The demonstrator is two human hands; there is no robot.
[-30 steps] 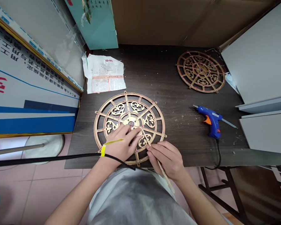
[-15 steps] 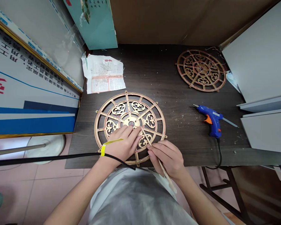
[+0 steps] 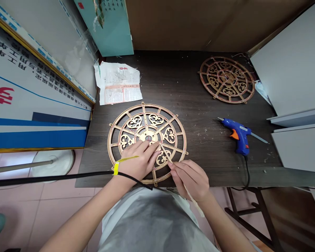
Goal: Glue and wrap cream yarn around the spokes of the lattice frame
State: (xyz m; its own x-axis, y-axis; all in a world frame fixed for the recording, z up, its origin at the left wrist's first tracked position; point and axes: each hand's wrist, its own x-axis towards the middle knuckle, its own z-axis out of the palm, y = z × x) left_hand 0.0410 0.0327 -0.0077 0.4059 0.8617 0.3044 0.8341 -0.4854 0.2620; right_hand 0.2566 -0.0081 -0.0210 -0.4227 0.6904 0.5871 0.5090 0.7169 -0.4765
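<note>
A round openwork wooden panel, with spokes, rings and scroll shapes, lies flat at the front of the dark table. My left hand rests on its lower middle, fingers bent and close together. Their tips press by the hub, where one end of a thin cream strip meets the inner ring. My right hand pinches this strip over the lower right of the panel, and it looks taut between the two hands. Its loose tail hangs below my right palm. Reddish lines run along parts of the panel.
A blue glue gun with a glue stick and cord lies to the right. Farther back is a second round panel. Printed paper lies at the back left. A black cable crosses to my left wrist. Boards stand on both sides.
My right hand has moved slightly right and down along the strip, which it still pinches. My left hand stays pressed on the panel. The whole view has shifted a little.
</note>
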